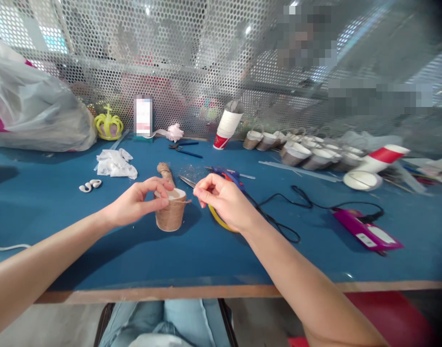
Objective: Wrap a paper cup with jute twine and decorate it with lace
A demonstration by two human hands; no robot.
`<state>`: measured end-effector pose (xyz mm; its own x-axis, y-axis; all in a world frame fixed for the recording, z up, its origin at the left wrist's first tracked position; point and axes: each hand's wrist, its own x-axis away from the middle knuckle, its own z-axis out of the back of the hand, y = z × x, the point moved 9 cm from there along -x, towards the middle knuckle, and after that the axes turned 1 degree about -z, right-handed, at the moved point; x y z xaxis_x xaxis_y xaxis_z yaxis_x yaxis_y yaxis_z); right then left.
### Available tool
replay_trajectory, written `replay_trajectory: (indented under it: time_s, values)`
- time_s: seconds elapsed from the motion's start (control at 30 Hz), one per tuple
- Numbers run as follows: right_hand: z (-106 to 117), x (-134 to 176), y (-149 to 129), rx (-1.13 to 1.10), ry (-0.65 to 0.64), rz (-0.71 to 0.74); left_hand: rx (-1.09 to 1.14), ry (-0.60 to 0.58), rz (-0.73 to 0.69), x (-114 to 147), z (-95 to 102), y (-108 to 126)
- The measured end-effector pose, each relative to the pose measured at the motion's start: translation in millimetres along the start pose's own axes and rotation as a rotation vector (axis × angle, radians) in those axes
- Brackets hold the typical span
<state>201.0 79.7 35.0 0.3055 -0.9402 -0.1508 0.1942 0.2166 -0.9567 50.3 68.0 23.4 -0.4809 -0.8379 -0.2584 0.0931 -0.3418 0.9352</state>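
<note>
Head view: small round cup wrapped in brown twine, white inside [173, 219] — stands upright on the blue tabletop [134, 267], in front of the wearer, a bit left of centre. Close-in spot probably keeps it workable by both hands.

Left hand [143, 198] is at the cup's near-left rim, fingers curled over the top, thumb low against the wall. Reads as a light steadying hold; can't tell if the fingers are actually clamped.

Right hand [221, 200] is just right of the cup, apart from it, thumb and index tips together. Can't tell if anything thin is between them. A loose brown twine end [188, 201] sticks out toward that hand.

Pointed steel blades [187, 181] show beyond the right fingertips, rest hidden by the hand — can't tell if it touches them.

Brown twine bundle [165, 171] sits right behind the cup, likely for a short feed. Blue glue gun [221, 171] lies beyond the right hand, presumably for easy reach; black cable [275, 196] lies slack on the right.

Grey-brown wrapped cups with white rims [295, 153] are grouped back right, probably to keep the near area free.
</note>
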Motion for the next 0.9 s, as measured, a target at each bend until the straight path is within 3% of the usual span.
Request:
replay_trajectory:
  time_s: [0.17, 0.33, 0.43, 0.6, 0.77, 0.9]
  values:
    - [3.0, 0.1, -5.2, -0.029, 0.040, 0.032, 0.061, 0.018, 0.050, -0.1, 1.7, -3.6]
    - [5.3, 2.9, -16.4, 0.179, 0.095, 0.123, 0.174, 0.043, 0.127, -0.9, 4.6, -12.5]
    - [0.9, 3.2, -13.8, 0.237, 0.053, 0.113, 0.213, 0.051, 0.155, -1.5, 7.7, -18.6]
    - [-6.2, 3.2, -7.9, 0.134, -0.027, 0.084, 0.215, 0.066, 0.164, -2.5, 12.3, -22.4]
    - [-6.1, 3.7, -11.0, 0.134, -0.019, 0.079, 0.209, 0.063, 0.162, -3.0, 10.3, -20.7]
    - [-9.5, 8.7, -25.7, 0.313, 0.036, 0.198, 0.186, 0.067, 0.151, -2.4, 8.4, -17.2]
